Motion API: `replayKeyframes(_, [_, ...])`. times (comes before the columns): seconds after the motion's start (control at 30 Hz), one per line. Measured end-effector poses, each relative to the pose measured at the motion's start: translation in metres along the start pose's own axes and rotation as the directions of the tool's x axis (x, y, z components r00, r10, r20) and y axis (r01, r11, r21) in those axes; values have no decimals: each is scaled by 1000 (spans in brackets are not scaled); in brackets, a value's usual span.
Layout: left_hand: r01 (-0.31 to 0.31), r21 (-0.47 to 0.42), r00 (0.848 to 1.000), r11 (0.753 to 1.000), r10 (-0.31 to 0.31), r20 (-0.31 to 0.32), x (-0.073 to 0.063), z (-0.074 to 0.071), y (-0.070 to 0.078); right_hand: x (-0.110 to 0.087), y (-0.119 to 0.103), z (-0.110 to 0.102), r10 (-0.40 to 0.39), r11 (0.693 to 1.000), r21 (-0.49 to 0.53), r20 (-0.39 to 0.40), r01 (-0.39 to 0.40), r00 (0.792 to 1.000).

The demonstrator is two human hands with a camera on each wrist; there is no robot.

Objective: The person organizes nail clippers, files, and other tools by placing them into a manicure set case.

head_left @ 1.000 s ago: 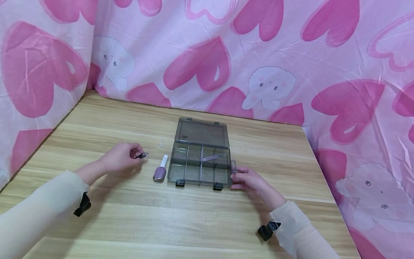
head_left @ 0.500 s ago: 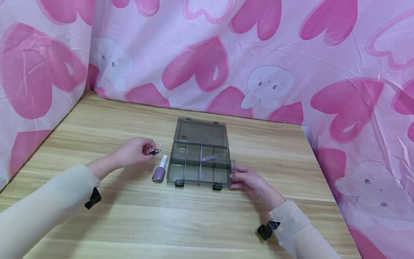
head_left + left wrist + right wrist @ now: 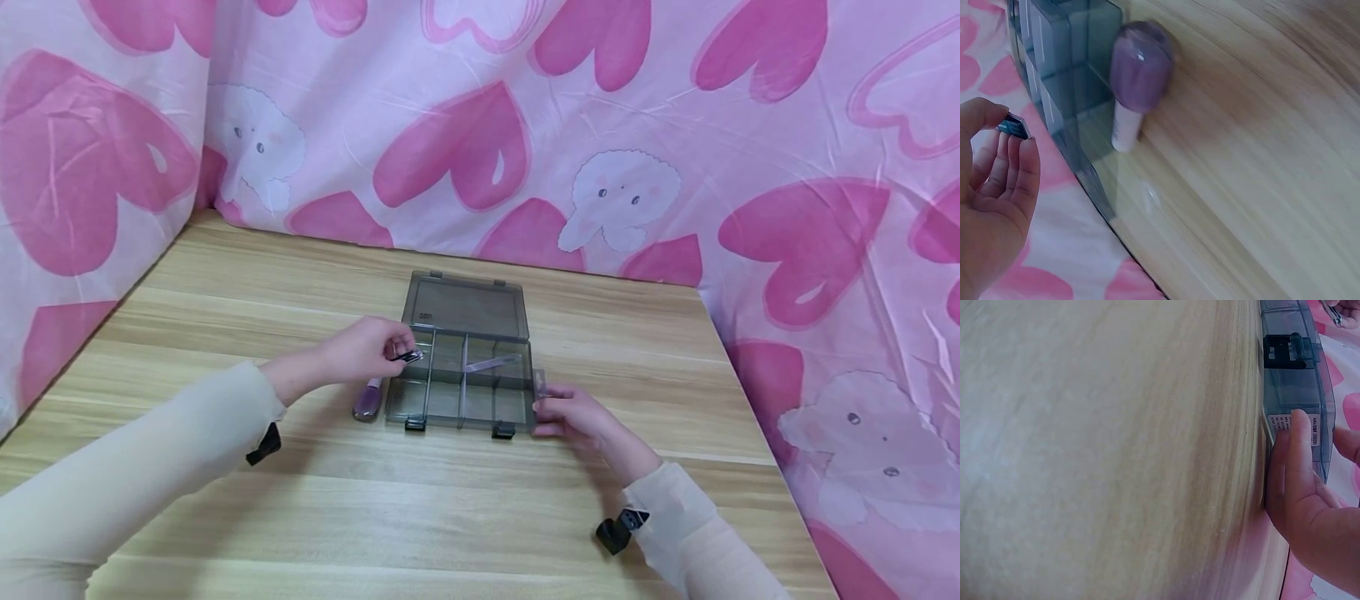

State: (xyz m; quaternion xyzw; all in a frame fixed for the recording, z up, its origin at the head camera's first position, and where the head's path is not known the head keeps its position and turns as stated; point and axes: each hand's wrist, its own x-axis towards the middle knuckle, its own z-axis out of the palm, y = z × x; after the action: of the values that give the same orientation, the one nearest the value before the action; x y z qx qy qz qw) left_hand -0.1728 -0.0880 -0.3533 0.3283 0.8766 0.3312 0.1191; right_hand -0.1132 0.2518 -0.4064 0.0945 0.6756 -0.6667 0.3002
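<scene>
A smoky grey compartment box (image 3: 462,421) lies with its lid (image 3: 468,307) folded back. My left hand (image 3: 358,348) pinches a small black and silver nail clipper (image 3: 409,356) between thumb and fingertips, over the back left compartment. The clipper (image 3: 1014,125) also shows in the left wrist view. My right hand (image 3: 572,414) holds the box's right end, with fingers against the labelled wall (image 3: 1315,430) and the thumb at the rim. A slim pale purple tool (image 3: 492,364) lies in the box. A purple nail polish bottle (image 3: 367,402) lies left of the box, partly hidden by my left hand.
The box stands on a wood-grain table (image 3: 450,517). Pink heart-patterned cloth (image 3: 450,125) hangs behind the table and at both sides. A small clear thing (image 3: 1149,197) lies near the bottle's white cap. Two black latches (image 3: 503,430) stick out at the box's front.
My left hand has moved right with the nail clipper, from the open table past the polish bottle to above the box. My right hand has stayed at the box's right end.
</scene>
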Motion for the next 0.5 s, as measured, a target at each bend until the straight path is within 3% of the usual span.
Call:
replayKeyframes(0.27, [-26, -3, 999, 1000, 26, 47, 16, 12, 16, 0, 1, 0, 6, 1000, 3, -3, -6, 1000])
replayKeyframes(0.5, [-1, -13, 998, 1000, 1, 62, 27, 26, 24, 0, 0, -1, 10, 1000, 0, 2, -10, 1000])
